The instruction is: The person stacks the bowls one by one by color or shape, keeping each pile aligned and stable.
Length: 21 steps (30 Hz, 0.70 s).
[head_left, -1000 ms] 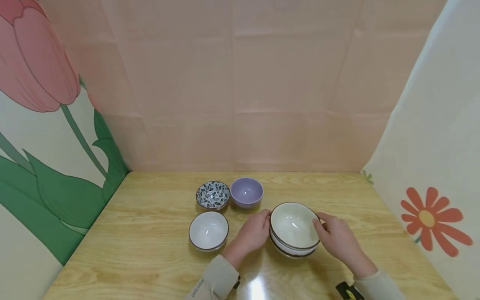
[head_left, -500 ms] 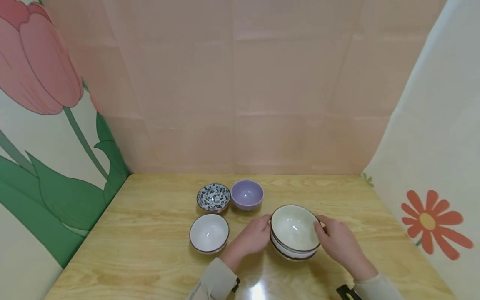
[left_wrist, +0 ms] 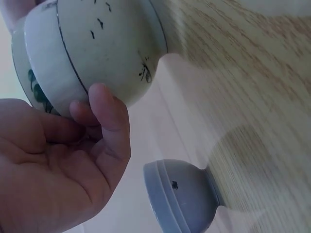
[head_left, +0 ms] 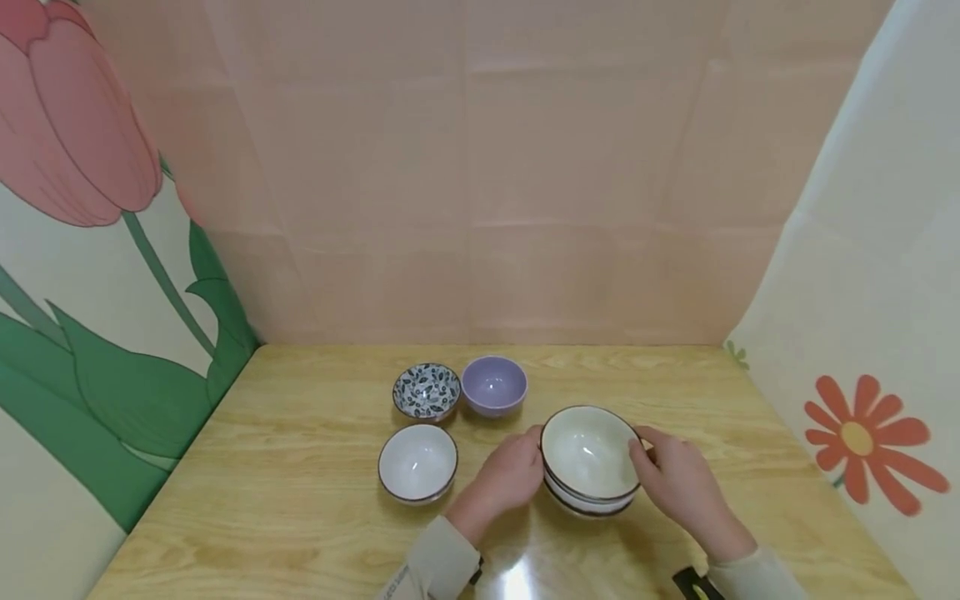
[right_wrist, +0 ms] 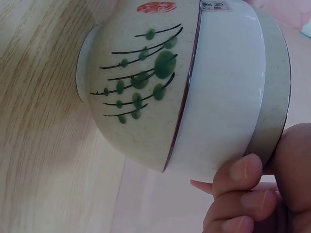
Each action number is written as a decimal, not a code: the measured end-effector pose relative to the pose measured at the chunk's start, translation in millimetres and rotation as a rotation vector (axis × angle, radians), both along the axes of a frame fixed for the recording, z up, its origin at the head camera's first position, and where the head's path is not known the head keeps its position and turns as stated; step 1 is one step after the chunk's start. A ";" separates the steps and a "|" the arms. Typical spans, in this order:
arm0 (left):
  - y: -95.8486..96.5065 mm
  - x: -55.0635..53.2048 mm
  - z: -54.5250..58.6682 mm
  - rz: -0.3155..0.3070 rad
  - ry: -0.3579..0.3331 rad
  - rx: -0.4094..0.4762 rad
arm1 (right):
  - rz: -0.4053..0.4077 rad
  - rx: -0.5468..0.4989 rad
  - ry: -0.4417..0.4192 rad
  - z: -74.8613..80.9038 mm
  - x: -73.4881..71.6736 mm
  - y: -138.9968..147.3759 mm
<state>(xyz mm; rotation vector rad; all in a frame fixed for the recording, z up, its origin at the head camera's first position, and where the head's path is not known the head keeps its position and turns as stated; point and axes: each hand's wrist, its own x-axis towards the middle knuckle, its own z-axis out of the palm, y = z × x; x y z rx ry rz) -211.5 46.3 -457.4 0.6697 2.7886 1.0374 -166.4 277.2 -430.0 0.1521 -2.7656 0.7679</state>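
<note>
A stack of bowls (head_left: 588,454) stands on the table right of center, with a cream, brown-rimmed bowl on top. The right wrist view shows a white bowl (right_wrist: 221,92) in the middle and a cream bowl with green plant drawings (right_wrist: 141,82) at the bottom. My right hand (head_left: 678,483) pinches the top bowl at its right rim, thumb over the edge and fingers curled beneath. On the left side, my left hand (head_left: 506,475) holds the upper bowl's rim. Its curled fingers (left_wrist: 109,114) lie right beside the lower bowls' rims; its thumb is hidden.
Left of the stack sit a white bowl with a dark rim (head_left: 417,462), a blue-and-white leaf-patterned bowl (head_left: 426,391) and a purple bowl (head_left: 494,386). Behind the wooden table (head_left: 300,467) hangs a pinkish cloth (head_left: 480,183); flower-printed cloths flank both sides.
</note>
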 end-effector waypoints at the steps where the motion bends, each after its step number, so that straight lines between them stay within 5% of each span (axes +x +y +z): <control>1: -0.6 -0.3 1.2 0.002 -0.019 0.022 | -0.001 -0.004 0.004 -0.3 0.0 0.4; 8: -2.5 0.3 7.4 0.086 -0.146 0.156 | -0.008 -0.031 0.017 -0.5 2.1 0.3; 21: 8.8 3.0 10.2 0.033 0.041 -0.133 | -0.013 -0.032 -0.036 -1.8 2.5 0.8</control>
